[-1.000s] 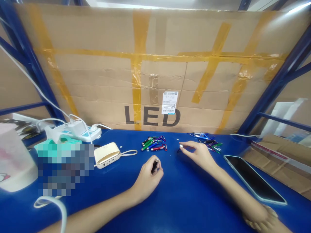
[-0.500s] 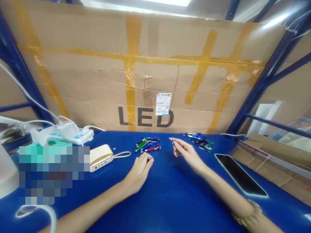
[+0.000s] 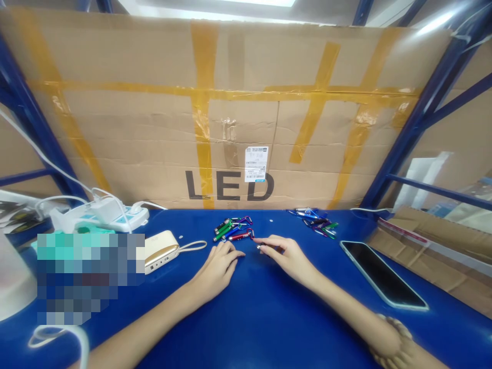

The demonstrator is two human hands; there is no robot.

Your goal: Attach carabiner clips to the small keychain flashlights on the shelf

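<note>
Behind the blue surface (image 3: 253, 323) stands taped cardboard (image 3: 149, 138). Coloured clip-on tubes (image 3: 224, 230) lie just beyond the left hand (image 3: 215, 269), whose grip I cannot tell; the right hand (image 3: 288, 256), near the red tube (image 3: 239, 237), seems to pinch a small dark item (image 3: 262, 249) narrowly.

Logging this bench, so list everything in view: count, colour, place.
Small metal tubes with clips: several, multicoloured, centre
Slender metallic pieces: several, mostly blue, back right
Rounded device with strap: one, cream and gold, left
Plastic power strip: one, white, back left
Looped cables: several, white, left
Curved object: one, whitish, left edge
Flat phone: one, black, pale case, right
Taped cardboard panel: one, brown, behind
Open cardboard box: one, brown, right
Metal posts: several, blue, both sides
Smooth tabletop: one, blue, beneath
Bunched band: one, beige, right wrist
Left hand: one, bare, centre
Right hand: one, bare, beside tubes
</note>
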